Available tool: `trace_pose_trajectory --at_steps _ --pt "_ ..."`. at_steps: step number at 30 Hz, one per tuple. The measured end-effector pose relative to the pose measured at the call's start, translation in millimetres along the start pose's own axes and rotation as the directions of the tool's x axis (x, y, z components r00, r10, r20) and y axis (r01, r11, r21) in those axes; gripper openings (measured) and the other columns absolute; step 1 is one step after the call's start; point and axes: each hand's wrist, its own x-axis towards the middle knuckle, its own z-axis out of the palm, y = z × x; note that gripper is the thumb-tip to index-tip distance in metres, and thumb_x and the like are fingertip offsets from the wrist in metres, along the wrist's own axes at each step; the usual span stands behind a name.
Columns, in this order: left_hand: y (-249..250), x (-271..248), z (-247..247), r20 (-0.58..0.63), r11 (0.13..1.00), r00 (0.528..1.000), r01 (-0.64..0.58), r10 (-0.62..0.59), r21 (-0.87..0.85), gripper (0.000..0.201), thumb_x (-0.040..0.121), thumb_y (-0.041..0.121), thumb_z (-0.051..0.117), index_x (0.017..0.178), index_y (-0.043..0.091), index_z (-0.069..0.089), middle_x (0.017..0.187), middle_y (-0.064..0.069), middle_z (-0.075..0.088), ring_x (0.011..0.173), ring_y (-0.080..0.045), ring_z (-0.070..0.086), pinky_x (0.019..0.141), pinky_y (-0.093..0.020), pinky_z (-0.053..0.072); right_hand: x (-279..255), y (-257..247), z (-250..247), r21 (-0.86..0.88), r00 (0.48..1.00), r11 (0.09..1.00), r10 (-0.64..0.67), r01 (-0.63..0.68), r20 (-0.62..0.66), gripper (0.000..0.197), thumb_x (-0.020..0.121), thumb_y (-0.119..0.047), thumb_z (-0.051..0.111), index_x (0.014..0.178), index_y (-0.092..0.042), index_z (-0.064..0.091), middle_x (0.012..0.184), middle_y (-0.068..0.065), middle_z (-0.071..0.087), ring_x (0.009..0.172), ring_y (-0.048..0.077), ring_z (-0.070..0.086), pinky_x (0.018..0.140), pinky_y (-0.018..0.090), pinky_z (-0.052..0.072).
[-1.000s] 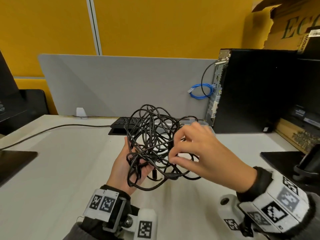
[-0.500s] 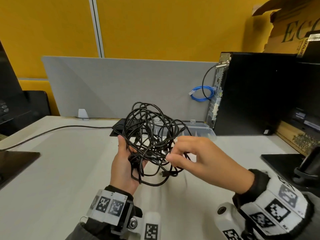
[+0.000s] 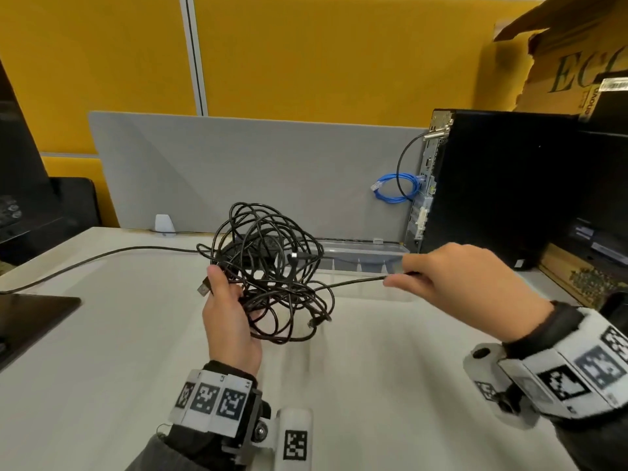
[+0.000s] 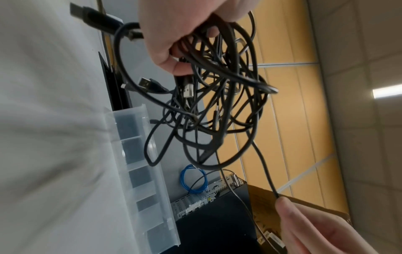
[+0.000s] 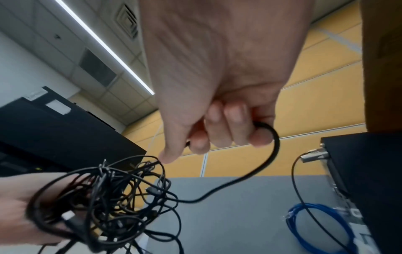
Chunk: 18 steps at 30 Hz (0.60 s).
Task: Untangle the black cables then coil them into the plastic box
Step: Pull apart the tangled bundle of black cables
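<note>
A tangle of black cables (image 3: 272, 270) with several USB plugs hangs above the white desk. My left hand (image 3: 228, 311) grips its left side, fingers curled round a bunch of strands (image 4: 195, 44). My right hand (image 3: 452, 283) holds one strand (image 3: 353, 283) drawn out taut to the right of the tangle; its fingers curl round that cable (image 5: 269, 135). The clear plastic box (image 3: 363, 260), divided into compartments (image 4: 139, 171), lies on the desk behind the tangle, next to the computer tower.
A black computer tower (image 3: 503, 188) stands at the right with a blue network cable (image 3: 396, 188) at its back. A grey divider panel (image 3: 238, 171) runs behind the desk. A keyboard (image 3: 258, 248) sits behind the tangle. Another black cable (image 3: 102, 258) crosses the desk's left.
My right hand has moved away to the right, pulling one strand out of the tangle until it runs straight. The left hand keeps its grip on the bundle, now slightly higher.
</note>
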Motion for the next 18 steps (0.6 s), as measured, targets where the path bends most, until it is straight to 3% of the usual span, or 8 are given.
trace_pose_trajectory --at_steps 2,6,9,11,13,15,17,18 --pt "-0.4 -3.2 2.9 -0.027 1.000 0.999 -0.025 0.025 0.016 0.053 0.092 0.056 0.036 0.107 0.012 0.061 0.092 -0.007 0.061 0.086 -0.024 0.059 0.078 -0.042 0.049 -4.4 -1.9 -1.6 -0.063 0.997 0.996 0.060 -0.057 0.050 0.068 0.069 -0.072 -0.005 0.073 -0.027 0.046 0.053 -0.007 0.037 0.045 0.005 0.033 0.043 0.019 0.019" --pt "-0.2 -7.7 6.5 -0.037 0.998 0.998 -0.049 0.050 0.049 0.050 0.095 0.052 0.034 0.115 0.014 0.058 0.093 0.000 0.065 0.079 -0.015 0.060 0.068 -0.029 0.046 -10.3 -9.1 3.5 -0.146 0.989 0.982 0.128 -0.117 0.068 0.053 0.083 -0.068 0.005 0.075 -0.028 0.039 0.055 -0.006 0.037 0.047 0.007 0.034 0.044 0.021 0.020" --pt "1.0 -8.7 7.6 -0.023 0.998 0.999 -0.042 0.044 0.053 0.045 0.096 0.050 0.032 0.109 0.016 0.059 0.081 0.005 0.059 0.068 -0.009 0.055 0.056 -0.021 0.046 -2.5 -7.5 14.3 -0.133 0.995 0.986 0.101 -0.099 0.013 0.043 0.092 -0.057 0.035 0.065 -0.024 0.036 0.045 -0.007 0.037 0.039 0.015 0.033 0.046 0.022 0.022" --pt "1.1 -7.3 6.1 -0.036 0.997 0.998 -0.047 0.049 0.056 0.043 0.095 0.051 0.032 0.100 0.018 0.059 0.075 0.005 0.051 0.064 -0.009 0.049 0.055 -0.022 0.041 -0.6 -5.8 15.7 -0.123 0.998 0.990 0.059 -0.063 -0.031 0.040 0.089 -0.049 0.050 0.062 -0.020 0.046 0.044 -0.006 0.041 0.038 0.017 0.030 0.048 0.021 0.020" --pt "-0.4 -5.6 4.7 -0.026 0.997 0.999 -0.044 0.045 0.065 0.044 0.095 0.052 0.032 0.099 0.019 0.060 0.080 0.002 0.056 0.070 -0.012 0.054 0.062 -0.025 0.044 -1.5 -5.5 18.2 -0.104 0.996 0.991 0.078 -0.082 -0.045 0.033 0.093 -0.050 0.038 0.083 -0.022 0.052 0.067 -0.007 0.051 0.053 0.014 0.043 0.044 0.020 0.019" --pt "-3.0 -6.1 5.5 -0.002 0.996 0.999 -0.039 0.039 0.077 0.047 0.095 0.052 0.033 0.110 0.017 0.061 0.100 -0.005 0.067 0.091 -0.019 0.063 0.078 -0.032 0.051 -3.6 -3.4 21.0 -0.036 0.993 0.992 0.118 -0.119 -0.026 0.037 0.096 -0.049 0.020 0.111 -0.027 0.046 0.094 -0.009 0.055 0.071 0.013 0.054 0.047 0.017 0.027" --pt "-4.9 -7.2 6.5 -0.012 0.996 0.999 -0.030 0.032 0.082 0.050 0.094 0.053 0.035 0.116 0.015 0.059 0.115 -0.006 0.064 0.107 -0.023 0.060 0.092 -0.038 0.049 -5.0 -3.9 20.2 0.029 0.987 0.988 0.154 -0.152 -0.051 0.039 0.099 -0.043 0.021 0.133 -0.029 0.033 0.121 -0.007 0.053 0.088 0.017 0.061 0.058 0.020 0.039" --pt "-5.5 -6.9 5.9 -0.022 0.996 0.999 -0.026 0.028 0.085 0.053 0.093 0.055 0.035 0.120 0.015 0.058 0.122 -0.007 0.061 0.114 -0.023 0.057 0.098 -0.042 0.046 -3.7 -4.7 21.7 0.022 0.988 0.988 0.152 -0.151 -0.035 0.039 0.100 -0.040 0.024 0.137 -0.030 0.031 0.127 -0.006 0.052 0.092 0.018 0.062 0.062 0.023 0.042"
